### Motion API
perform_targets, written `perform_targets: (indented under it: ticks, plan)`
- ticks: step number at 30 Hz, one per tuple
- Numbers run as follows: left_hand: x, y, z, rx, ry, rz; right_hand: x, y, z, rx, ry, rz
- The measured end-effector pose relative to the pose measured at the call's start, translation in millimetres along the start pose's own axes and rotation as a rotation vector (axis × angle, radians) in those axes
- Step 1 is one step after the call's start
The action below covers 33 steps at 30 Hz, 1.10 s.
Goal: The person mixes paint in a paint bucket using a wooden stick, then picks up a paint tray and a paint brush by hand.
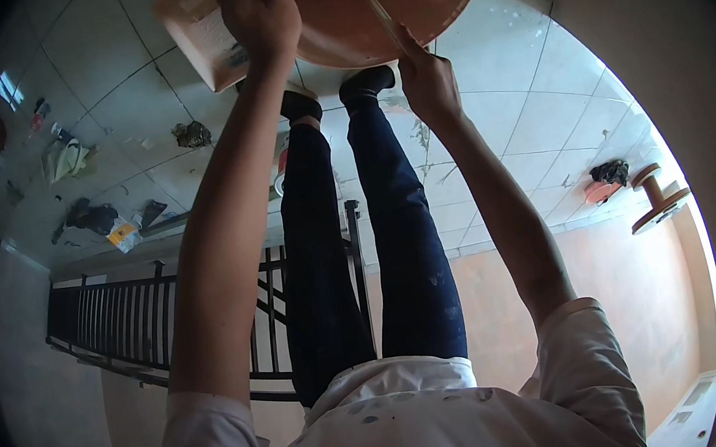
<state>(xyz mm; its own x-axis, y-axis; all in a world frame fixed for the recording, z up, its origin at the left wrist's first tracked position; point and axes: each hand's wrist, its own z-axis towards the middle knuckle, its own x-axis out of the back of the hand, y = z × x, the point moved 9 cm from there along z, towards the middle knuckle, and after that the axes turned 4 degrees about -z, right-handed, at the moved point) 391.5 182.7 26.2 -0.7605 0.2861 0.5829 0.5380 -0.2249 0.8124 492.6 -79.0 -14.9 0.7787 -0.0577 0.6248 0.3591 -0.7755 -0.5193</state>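
Note:
A wide orange-brown basin (439, 2) stands on the tiled floor at the top of the head view, cut off by the frame. My right hand (430, 83) is closed around a thin pale stick (375, 5) that reaches over the basin; the stick's far end is hard to see. To the left, my left hand (262, 14) hangs between the basin and a rectangular pinkish tray (186, 35), which has whitish smears inside. Its fingers look curled near a small pale thing, though the upper frame edge cuts them off.
My feet (367, 83) stand just before the basin. A black metal railing (122, 321) is at lower left. Crumpled bags (92, 217), a dark clump (192, 135) and other litter lie on the left floor. A wooden spool (657, 198) and black bag (609, 173) are at right.

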Motion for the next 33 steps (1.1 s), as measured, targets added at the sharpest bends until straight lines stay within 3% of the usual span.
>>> perform_targets:
  ticks: [2,8,10,16,19,23,26,33]
  plan:
    - [-0.4,3.3,4.6,-0.118,0.046,0.017,15.3,-11.0,-3.4,-0.032,-0.004,0.034]
    - [-2.9,8.7,-14.1,-0.147,-0.042,0.018,6.3,-15.7,1.9,-0.08,0.15,0.282]
    - [-4.9,9.1,-18.8,-0.144,0.027,0.017,-7.5,-27.3,10.9,-0.042,0.223,0.373]
    - [-10.6,9.8,-16.8,-0.019,0.038,0.121,-10.2,-28.9,0.2,-0.098,0.171,0.367]
    - [-4.1,-7.1,-13.5,0.077,0.08,0.234,-11.9,-12.1,-1.7,-0.122,-0.013,0.313]
    - [-5.8,1.0,-12.8,-0.019,0.015,0.236,1.4,7.4,-7.7,-0.205,-0.183,0.297]
    - [-3.0,-1.2,-25.1,0.01,0.047,0.114,3.2,10.5,-7.3,-0.091,-0.115,0.223]
    - [0.5,-3.3,-18.8,-0.194,0.013,0.105,8.3,29.2,2.9,-0.107,-0.028,0.129]
